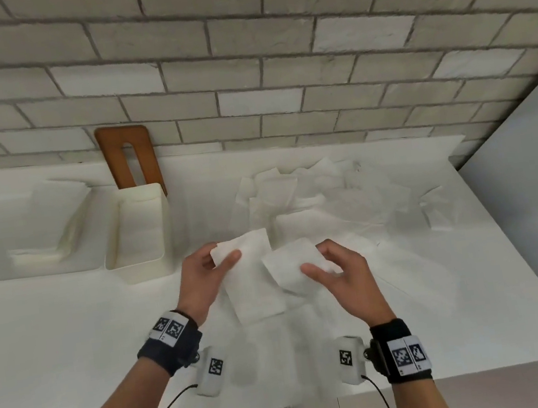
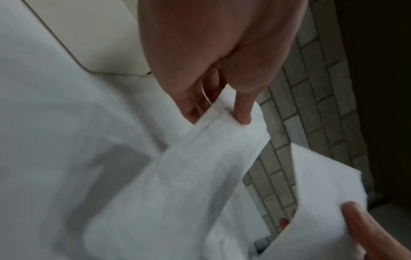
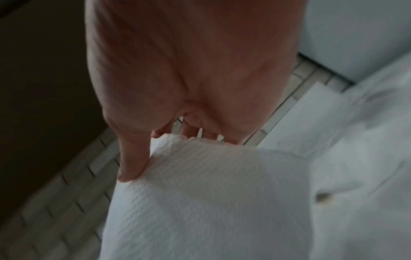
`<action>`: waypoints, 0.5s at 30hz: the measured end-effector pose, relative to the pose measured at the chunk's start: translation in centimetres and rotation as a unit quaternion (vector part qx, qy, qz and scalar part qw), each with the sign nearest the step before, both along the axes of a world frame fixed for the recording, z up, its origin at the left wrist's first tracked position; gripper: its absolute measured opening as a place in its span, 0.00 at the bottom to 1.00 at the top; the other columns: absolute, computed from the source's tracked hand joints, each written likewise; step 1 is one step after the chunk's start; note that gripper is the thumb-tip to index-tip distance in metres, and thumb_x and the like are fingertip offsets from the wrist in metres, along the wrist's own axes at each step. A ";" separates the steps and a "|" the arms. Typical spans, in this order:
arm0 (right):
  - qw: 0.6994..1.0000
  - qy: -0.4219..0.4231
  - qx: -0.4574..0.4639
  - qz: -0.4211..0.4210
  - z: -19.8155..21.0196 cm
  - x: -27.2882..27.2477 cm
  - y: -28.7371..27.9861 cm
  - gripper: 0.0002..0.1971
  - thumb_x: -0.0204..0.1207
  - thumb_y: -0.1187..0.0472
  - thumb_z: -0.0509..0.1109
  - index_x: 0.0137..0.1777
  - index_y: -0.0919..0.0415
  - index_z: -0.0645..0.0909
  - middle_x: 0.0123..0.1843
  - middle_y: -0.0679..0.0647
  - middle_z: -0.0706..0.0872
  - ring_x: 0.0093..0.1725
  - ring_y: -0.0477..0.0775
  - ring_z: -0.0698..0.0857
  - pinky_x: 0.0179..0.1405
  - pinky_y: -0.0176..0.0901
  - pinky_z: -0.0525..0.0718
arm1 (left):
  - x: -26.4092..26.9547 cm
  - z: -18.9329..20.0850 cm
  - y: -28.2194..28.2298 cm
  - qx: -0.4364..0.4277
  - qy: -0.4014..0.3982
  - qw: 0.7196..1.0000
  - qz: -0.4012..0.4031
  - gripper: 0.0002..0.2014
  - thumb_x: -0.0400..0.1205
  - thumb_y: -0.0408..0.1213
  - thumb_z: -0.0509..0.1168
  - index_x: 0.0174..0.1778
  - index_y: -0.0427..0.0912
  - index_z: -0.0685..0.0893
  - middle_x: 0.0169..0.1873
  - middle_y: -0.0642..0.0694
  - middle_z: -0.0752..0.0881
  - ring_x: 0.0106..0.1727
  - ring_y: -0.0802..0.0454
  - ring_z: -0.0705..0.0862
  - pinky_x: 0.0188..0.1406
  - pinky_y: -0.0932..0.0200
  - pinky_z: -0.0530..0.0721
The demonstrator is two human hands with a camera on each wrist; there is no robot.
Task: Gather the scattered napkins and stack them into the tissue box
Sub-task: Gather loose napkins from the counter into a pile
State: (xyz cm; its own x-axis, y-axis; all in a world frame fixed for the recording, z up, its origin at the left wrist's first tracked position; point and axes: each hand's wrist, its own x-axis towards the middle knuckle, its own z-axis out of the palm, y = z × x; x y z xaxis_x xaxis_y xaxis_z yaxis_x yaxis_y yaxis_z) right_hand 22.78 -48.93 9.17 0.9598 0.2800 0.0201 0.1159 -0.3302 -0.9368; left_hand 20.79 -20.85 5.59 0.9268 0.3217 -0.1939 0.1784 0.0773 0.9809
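Note:
My left hand (image 1: 214,267) pinches the top corner of a white folded napkin (image 1: 254,282) that hangs above the white counter; the left wrist view shows the thumb (image 2: 243,112) pressed on this napkin (image 2: 189,176). My right hand (image 1: 324,265) pinches a second, smaller napkin (image 1: 292,266) beside it, thumb on its near face; the right wrist view shows that napkin (image 3: 200,193) held between thumb and fingers. The open cream tissue box (image 1: 140,232) stands left of my hands. Several loose napkins (image 1: 311,197) lie scattered behind and to the right.
A brown wooden lid with a slot (image 1: 131,157) leans on the brick wall behind the box. A white tray (image 1: 24,245) with a napkin stack lies at the far left. The counter's edge (image 1: 529,271) runs down the right side.

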 end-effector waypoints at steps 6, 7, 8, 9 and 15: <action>0.988 0.006 0.152 0.012 1.2 0.8 7.2 0.08 0.85 0.59 0.80 0.58 0.63 0.91 0.70 0.51 0.88 0.72 0.53 0.87 0.74 0.59 0.85 | 0.5 4.2 0.4 -0.055 -0.048 0.997 -0.007 0.09 0.86 0.38 0.75 0.59 0.38 0.94 0.56 0.38 0.95 0.62 0.35 0.93 0.67 0.36 0.88; 0.987 0.004 0.159 0.003 1.0 1.0 8.5 0.09 0.86 0.58 0.79 0.61 0.62 0.91 0.73 0.50 0.87 0.75 0.54 0.86 0.76 0.59 0.84 | 0.5 4.6 0.5 -0.049 -0.053 0.997 -0.014 0.09 0.88 0.37 0.73 0.60 0.40 0.94 0.56 0.38 0.95 0.62 0.36 0.93 0.66 0.35 0.87; 0.985 0.013 0.172 -0.005 0.9 1.2 9.8 0.11 0.87 0.57 0.78 0.64 0.61 0.90 0.73 0.50 0.87 0.75 0.54 0.86 0.75 0.61 0.85 | 0.5 4.9 0.8 -0.039 -0.061 0.997 -0.020 0.09 0.90 0.36 0.71 0.61 0.42 0.94 0.57 0.39 0.95 0.62 0.36 0.93 0.66 0.34 0.87; 0.980 0.032 0.193 -0.017 1.0 1.3 11.0 0.11 0.87 0.56 0.77 0.65 0.60 0.89 0.71 0.51 0.89 0.72 0.55 0.89 0.73 0.63 0.86 | 0.5 5.1 1.1 -0.030 -0.066 0.997 -0.025 0.09 0.91 0.36 0.69 0.62 0.44 0.94 0.58 0.39 0.95 0.63 0.34 0.92 0.65 0.33 0.87; 0.961 0.069 0.252 -0.087 1.6 1.6 16.4 0.07 0.89 0.57 0.75 0.57 0.61 0.85 0.56 0.54 0.94 0.57 0.54 0.91 0.59 0.52 0.89 | -0.1 7.0 3.8 -0.051 -0.078 0.996 0.000 0.16 0.94 0.46 0.62 0.64 0.43 0.91 0.61 0.36 0.93 0.66 0.31 0.90 0.70 0.26 0.86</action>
